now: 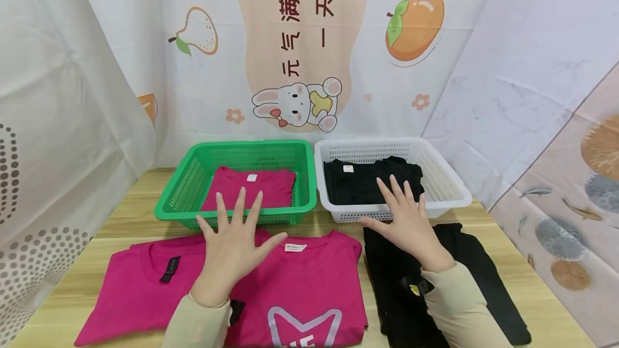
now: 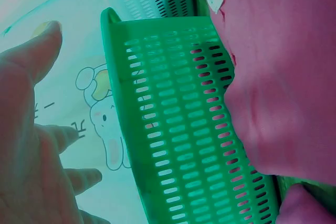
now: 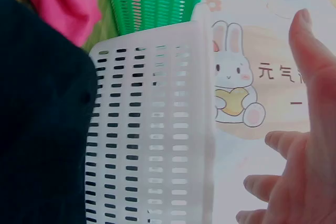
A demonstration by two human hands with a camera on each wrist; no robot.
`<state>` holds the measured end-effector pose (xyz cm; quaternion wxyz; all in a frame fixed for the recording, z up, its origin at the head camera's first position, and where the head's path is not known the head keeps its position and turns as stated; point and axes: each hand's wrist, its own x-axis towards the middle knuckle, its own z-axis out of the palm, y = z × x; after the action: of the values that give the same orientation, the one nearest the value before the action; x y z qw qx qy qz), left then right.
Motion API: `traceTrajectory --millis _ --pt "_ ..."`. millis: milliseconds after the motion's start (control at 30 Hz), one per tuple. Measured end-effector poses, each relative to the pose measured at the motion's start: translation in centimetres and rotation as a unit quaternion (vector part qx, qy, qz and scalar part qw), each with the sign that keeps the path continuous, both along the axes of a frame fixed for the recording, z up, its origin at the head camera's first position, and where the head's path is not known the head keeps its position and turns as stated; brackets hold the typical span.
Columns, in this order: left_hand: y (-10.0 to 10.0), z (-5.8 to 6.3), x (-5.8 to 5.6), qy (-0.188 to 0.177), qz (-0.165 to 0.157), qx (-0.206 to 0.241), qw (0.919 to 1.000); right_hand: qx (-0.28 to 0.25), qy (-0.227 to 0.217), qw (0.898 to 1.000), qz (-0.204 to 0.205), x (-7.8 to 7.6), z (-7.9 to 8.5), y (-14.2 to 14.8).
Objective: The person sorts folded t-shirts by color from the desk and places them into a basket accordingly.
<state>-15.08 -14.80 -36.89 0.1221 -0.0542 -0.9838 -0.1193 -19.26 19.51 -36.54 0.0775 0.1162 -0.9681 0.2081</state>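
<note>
My left hand is spread over the magenta shirts, its fingertips overlapping the front of the green basket in the head view. Nothing is held in it. Fingers splayed, my right hand hovers over the black garments and overlaps the front of the white basket; it too holds nothing. A folded magenta shirt lies inside the green basket, and a folded black shirt inside the white one. On the table lie a magenta shirt with a black label and a magenta shirt with a star print.
The two baskets stand side by side at the back of the wooden table. Behind them hangs a printed curtain with a rabbit and fruit. More cloth hangs on the left, and a patterned sheet on the right.
</note>
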Motion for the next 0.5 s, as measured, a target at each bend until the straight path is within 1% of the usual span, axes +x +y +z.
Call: traceTrajectory --millis 133,267,400,500 --pt "-0.2 0.4 0.2 -0.005 -0.002 0.012 0.9999 -0.035 -0.005 0.999 0.016 0.1 0.5 0.1" --pt "-0.4 0.3 0.5 -0.011 -0.002 0.024 0.9996 -0.076 -0.013 0.996 0.035 0.4 0.7 0.1" --pt "-0.6 0.1 0.8 -0.017 -0.002 0.042 0.999 -0.128 -0.031 0.989 0.06 0.8 0.7 0.1" --pt "-0.7 0.0 1.1 -0.018 -0.003 0.059 0.9981 -0.155 -0.05 0.984 0.07 1.1 0.6 0.3"
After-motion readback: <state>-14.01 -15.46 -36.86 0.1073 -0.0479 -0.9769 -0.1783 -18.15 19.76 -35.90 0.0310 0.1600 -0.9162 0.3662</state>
